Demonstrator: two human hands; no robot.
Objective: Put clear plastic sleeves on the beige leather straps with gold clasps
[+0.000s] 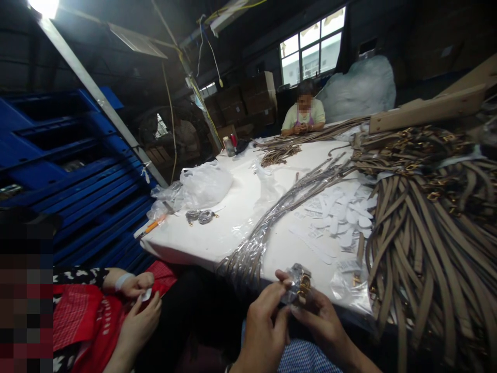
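Observation:
In front of my body, at the table's near edge, a coiled strap point(297, 282) with gold buckle hardware and what looks like clear plastic around it is held up. My left hand point(266, 324) grips its left side, the thumb and fingers closed. My right hand point(324, 318) pinches it from below and the right, beside the gold buckle. Long brown straps in clear plastic point(252, 246) lie across the white table point(209, 241) just beyond my hands. White paper tags point(345, 210) are heaped behind and to the right.
A large pile of brown straps point(411, 233) hangs over the table's right side. To the left are clear plastic bags point(205, 184), a small strap bundle point(202, 216) and an orange-handled tool point(155, 224). A co-worker point(116, 305) sits close at left; another person point(305, 116) sits across.

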